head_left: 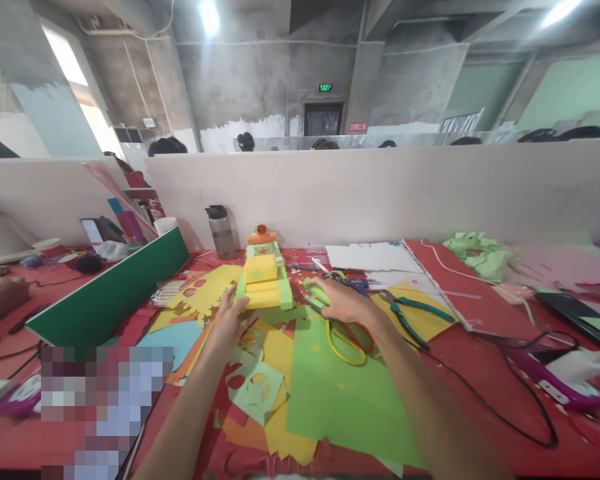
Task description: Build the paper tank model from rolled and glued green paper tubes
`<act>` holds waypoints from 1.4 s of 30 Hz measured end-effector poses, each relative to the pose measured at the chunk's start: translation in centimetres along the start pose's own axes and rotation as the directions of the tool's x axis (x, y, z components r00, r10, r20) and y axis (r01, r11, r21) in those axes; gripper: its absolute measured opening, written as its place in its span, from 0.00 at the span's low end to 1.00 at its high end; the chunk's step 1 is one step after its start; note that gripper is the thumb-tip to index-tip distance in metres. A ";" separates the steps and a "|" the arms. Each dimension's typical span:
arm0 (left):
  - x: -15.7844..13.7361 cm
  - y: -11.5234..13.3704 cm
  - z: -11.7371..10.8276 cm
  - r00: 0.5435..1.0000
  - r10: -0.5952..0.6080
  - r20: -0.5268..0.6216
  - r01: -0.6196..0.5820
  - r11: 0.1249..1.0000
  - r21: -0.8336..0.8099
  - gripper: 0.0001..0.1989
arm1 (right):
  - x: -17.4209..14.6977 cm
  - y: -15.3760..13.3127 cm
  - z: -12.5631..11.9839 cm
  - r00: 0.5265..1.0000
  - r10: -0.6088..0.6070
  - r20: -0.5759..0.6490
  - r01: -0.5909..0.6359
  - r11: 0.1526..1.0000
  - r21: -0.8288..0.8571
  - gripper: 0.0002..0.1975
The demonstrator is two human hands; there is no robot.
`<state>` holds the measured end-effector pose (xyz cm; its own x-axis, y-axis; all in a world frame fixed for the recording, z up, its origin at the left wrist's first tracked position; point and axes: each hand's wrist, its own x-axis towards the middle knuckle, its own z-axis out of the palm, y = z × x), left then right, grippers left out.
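Observation:
A paper model (262,270) shaped like a tank, in yellow, light green and orange, stands on the table in front of me. My left hand (229,321) grips its near left corner, thumb against the yellow front and fingers partly beneath. My right hand (347,303) is to the right of the model, apart from it. Its curled fingers meet a light green piece (316,291), too blurred to name exactly. Just below that hand lie scissors with yellow handles (347,347), partly covered by it. Green paper (347,407) and cut-out pale green scraps (256,387) are under my forearms.
Teal-handled pliers (423,310) lie on yellow paper at the right. A blue glue gun (357,285) is behind my right hand. A dark-lidded bottle (221,230) stands by the white partition (380,193). A green board (115,287) stands on edge at left. A black cable (485,400) crosses the right.

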<state>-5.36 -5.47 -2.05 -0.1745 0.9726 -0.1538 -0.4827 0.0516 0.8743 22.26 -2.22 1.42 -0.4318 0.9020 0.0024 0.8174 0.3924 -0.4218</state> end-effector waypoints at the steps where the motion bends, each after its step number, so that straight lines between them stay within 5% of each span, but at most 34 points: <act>1: -0.2 -0.1 0.0 1.000 -0.012 0.023 0.011 0.999 0.032 0.26 | -0.3 0.5 -0.8 1.000 0.007 0.005 -0.007 1.000 0.004 0.37; 7: -2.3 -0.1 0.5 0.983 -0.125 0.135 0.101 0.979 0.177 0.32 | -1.4 2.0 -2.6 0.988 0.078 0.136 -0.074 0.997 -0.036 0.37; 14: -2.6 -0.1 0.7 0.977 -0.172 0.127 0.128 0.946 0.299 0.34 | -1.2 2.6 -2.2 0.987 0.103 0.121 -0.089 0.989 -0.118 0.37; 20: -1.3 -0.4 -0.3 0.991 0.070 0.112 -0.125 0.782 0.611 0.28 | -1.5 3.0 -2.8 0.996 -0.015 0.092 0.017 1.000 -0.012 0.32; 25: -2.1 1.0 0.2 0.961 0.265 0.073 -0.253 0.745 0.618 0.23 | -1.6 2.5 -3.3 0.998 -0.042 -0.039 0.049 0.983 0.179 0.28; 27: -2.5 2.1 0.5 0.942 0.323 0.095 -0.296 0.660 0.691 0.23 | -1.5 2.1 -3.4 0.996 -0.035 -0.081 0.054 0.967 0.250 0.25; 31: -2.7 4.9 1.7 0.891 0.338 0.303 -0.433 0.434 0.790 0.17 | -1.6 1.0 -3.6 0.978 -0.080 -0.191 0.145 0.924 0.355 0.20; 35: -1.9 7.3 5.7 0.795 0.199 0.573 -0.591 0.466 0.658 0.22 | -1.5 -0.2 -3.6 0.962 -0.092 -0.259 0.215 0.840 0.498 0.20; 36: -1.6 7.6 7.1 0.757 0.138 0.639 -0.633 0.396 0.665 0.23 | -1.4 -0.4 -3.5 0.952 -0.093 -0.291 0.240 0.816 0.526 0.20; 38: -0.9 7.9 9.8 0.625 -0.064 0.778 -0.775 0.061 0.628 0.25 | -0.9 -0.8 -3.0 0.927 -0.066 -0.369 0.280 0.778 0.562 0.20; 39: -0.6 7.9 11.1 0.596 -0.142 0.790 -0.802 -0.071 0.593 0.25 | -0.6 -0.9 -2.7 0.915 -0.041 -0.401 0.289 0.759 0.583 0.21; 42: 0.2 7.8 13.5 0.593 -0.180 0.785 -0.798 -0.260 0.544 0.22 | 0.0 -0.9 -2.1 0.913 0.036 -0.406 0.280 0.670 0.688 0.22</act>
<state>2.38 -1.82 10.97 0.6569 0.7455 0.1126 0.7313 -0.6663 0.1457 22.30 -2.23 3.70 -0.2100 0.9108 0.3555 0.1640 0.3913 -0.9055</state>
